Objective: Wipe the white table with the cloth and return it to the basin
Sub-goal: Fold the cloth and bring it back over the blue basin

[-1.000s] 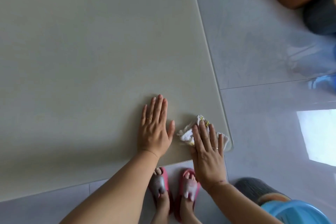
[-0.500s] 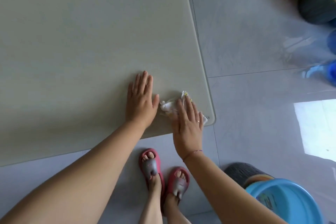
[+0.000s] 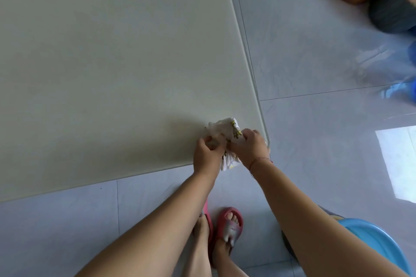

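Both grips are clamped on the white cloth [image 3: 226,134]: the left hand [image 3: 206,153] and right hand [image 3: 248,147] bunch it at the worktop [image 3: 112,63] corner. Gathering seems under way; next, it must be carried to the blue basin [image 3: 378,245], down-right of the grip.

Soft, even daylight w/ a bright glare patch on the floor [image 3: 315,74] right of the white table [image 3: 112,63], faint shadow left of the cloth [image 3: 225,130], motion blur and wide-angle bending twd the far-right edges.
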Tool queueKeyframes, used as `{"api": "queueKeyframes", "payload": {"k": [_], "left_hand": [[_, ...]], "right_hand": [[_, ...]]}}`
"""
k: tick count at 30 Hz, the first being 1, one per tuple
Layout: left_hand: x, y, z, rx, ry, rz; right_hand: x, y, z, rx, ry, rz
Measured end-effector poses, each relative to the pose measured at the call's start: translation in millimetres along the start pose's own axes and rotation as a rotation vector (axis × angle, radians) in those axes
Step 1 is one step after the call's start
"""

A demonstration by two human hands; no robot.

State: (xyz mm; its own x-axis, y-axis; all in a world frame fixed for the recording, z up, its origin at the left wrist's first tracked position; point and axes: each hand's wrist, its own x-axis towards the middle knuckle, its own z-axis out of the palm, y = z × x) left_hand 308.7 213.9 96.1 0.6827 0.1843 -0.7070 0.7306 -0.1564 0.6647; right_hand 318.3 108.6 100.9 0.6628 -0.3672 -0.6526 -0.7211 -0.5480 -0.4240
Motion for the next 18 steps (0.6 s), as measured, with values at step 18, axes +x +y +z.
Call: {"api": "queueKeyframes", "payload": {"k": [18], "left_hand": [[-88,141,-21,-0.166,-0.88,-0.325]], "right_hand": [[-98,-14,-170,1.015,-0.41,-0.41]]}}
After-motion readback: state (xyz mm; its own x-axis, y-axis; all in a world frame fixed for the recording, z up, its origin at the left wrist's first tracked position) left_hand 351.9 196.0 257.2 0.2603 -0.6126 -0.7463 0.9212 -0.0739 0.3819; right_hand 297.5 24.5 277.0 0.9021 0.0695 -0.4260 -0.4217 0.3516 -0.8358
